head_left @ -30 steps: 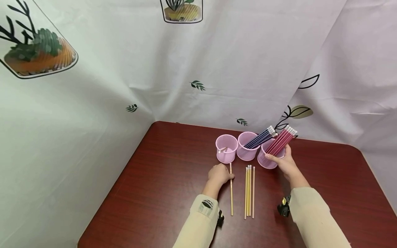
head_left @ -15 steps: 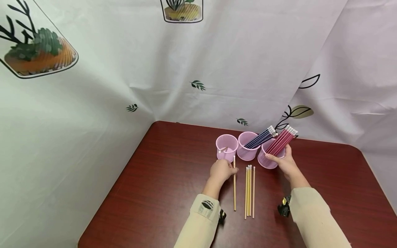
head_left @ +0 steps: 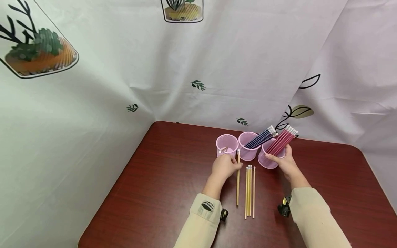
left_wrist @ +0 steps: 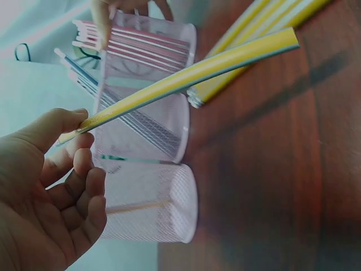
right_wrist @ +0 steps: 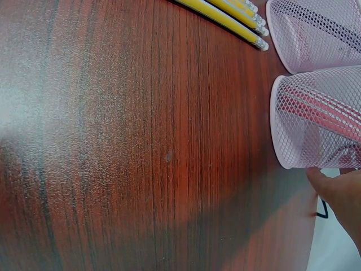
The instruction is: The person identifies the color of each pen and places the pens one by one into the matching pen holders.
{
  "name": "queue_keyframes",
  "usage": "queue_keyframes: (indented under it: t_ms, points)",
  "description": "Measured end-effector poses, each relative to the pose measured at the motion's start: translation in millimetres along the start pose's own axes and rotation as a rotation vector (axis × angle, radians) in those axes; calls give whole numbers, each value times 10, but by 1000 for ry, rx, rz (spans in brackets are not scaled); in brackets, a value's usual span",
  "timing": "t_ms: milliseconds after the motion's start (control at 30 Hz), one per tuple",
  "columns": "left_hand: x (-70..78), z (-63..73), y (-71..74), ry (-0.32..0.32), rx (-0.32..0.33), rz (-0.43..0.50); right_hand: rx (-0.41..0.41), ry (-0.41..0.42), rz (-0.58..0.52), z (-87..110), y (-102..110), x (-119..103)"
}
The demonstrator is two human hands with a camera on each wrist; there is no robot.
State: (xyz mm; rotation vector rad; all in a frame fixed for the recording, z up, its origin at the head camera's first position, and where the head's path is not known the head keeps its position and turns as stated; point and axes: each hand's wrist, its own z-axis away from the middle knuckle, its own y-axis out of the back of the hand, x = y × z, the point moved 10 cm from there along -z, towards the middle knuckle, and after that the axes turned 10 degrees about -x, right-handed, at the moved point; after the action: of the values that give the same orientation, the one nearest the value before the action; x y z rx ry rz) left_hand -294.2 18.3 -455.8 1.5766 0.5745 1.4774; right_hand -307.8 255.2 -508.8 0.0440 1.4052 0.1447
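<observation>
My left hand (head_left: 224, 167) pinches a yellow pencil (head_left: 238, 182) near its eraser end between thumb and forefinger. In the left wrist view this pencil (left_wrist: 192, 76) is held above the table, its shadow on the wood, while the other fingers curl loosely. A pink mesh pen cup (head_left: 221, 142) just beyond that hand has one pencil leaning inside. My right hand (head_left: 286, 163) grips the rightmost pink mesh cup (head_left: 266, 162), which holds a bunch of red pencils (head_left: 280, 141). Between these two stands a middle cup (head_left: 247, 155) with dark blue pencils (head_left: 258, 138).
Several yellow pencils (head_left: 249, 193) lie side by side on the dark red-brown table (head_left: 173, 179), between the two arms. A white patterned cloth (head_left: 198, 55) hangs behind the table's back edge. Each wrist carries a small black camera (head_left: 284, 207).
My left hand has moved forward and slightly right with the yellow pencil, whose eraser end now overlaps the gap between the left and middle cups. The right hand has stayed still.
</observation>
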Motion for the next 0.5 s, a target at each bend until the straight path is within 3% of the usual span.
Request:
queue_keyframes:
  t_ms: [300, 500]
  points:
    - [328, 64, 348, -151, 110, 76, 9, 12, 5, 12, -2, 1]
    - [440, 99, 667, -199, 204, 182, -2, 14, 6, 13, -8, -13]
